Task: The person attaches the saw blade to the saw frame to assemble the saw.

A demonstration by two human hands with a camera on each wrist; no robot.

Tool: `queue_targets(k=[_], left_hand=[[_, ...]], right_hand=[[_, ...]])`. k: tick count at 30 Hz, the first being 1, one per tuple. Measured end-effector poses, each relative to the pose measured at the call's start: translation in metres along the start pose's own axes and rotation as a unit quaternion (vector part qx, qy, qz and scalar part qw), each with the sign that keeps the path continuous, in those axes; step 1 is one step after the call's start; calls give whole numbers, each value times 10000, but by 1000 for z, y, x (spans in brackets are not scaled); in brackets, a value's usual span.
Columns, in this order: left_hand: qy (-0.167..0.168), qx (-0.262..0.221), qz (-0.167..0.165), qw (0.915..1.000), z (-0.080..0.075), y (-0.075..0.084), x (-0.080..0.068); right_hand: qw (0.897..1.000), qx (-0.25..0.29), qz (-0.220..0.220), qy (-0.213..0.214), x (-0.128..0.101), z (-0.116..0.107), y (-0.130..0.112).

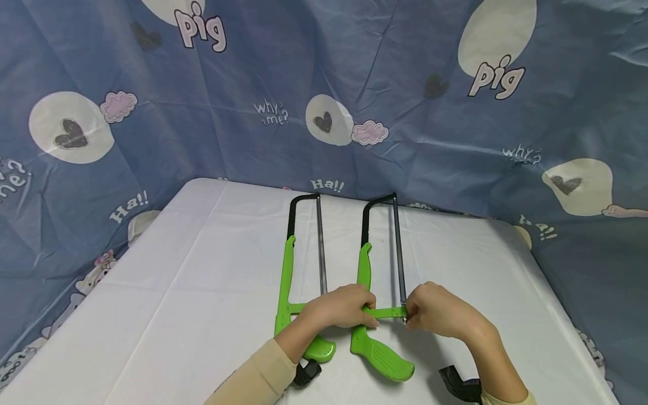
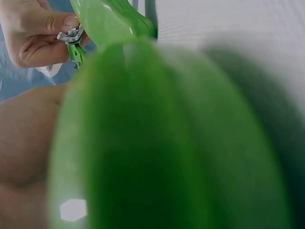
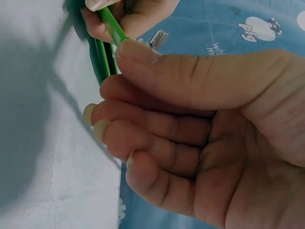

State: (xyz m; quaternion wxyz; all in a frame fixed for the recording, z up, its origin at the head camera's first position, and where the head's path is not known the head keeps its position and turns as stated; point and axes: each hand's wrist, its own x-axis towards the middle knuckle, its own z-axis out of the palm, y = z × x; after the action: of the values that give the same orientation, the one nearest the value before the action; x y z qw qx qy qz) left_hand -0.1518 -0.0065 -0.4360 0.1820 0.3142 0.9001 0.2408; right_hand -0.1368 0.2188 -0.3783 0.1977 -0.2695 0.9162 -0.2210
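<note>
Two hacksaws with bright green handles and black front frames lie side by side on the white table. My left hand (image 1: 346, 306) grips the right hacksaw (image 1: 385, 357) at its green frame, where the crossbar (image 1: 387, 313) meets it. At the crossbar's outer end, my right hand (image 1: 439, 310) pinches the tip beside the blade's lower end. A metal wing nut (image 2: 70, 35) shows there, close to the right thumb and finger. The left hacksaw (image 1: 285, 270) lies partly under my left forearm. Its handle (image 2: 143, 143) fills much of the left wrist view, blurred.
The white table (image 1: 202, 281) reaches back to a blue printed curtain (image 1: 243, 84). Dark wrist straps show at the left wrist (image 1: 306, 373) and right wrist (image 1: 459, 384). Both blades (image 1: 398, 253) point toward the table's far edge.
</note>
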Motion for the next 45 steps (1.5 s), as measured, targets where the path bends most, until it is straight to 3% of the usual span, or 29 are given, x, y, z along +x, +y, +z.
queue_targets(k=[11, 24, 45], left_hand=[[-6, -120, 24, 9999, -1, -2, 0], [30, -102, 1, 9999, 1, -3, 2], [28, -202, 45, 9998, 0, -3, 1]], right_hand=[[9999, 19, -76, 102, 1, -1, -1], [9990, -47, 420, 121, 0, 3, -6], [9987, -330, 322, 196, -1, 4, -5]])
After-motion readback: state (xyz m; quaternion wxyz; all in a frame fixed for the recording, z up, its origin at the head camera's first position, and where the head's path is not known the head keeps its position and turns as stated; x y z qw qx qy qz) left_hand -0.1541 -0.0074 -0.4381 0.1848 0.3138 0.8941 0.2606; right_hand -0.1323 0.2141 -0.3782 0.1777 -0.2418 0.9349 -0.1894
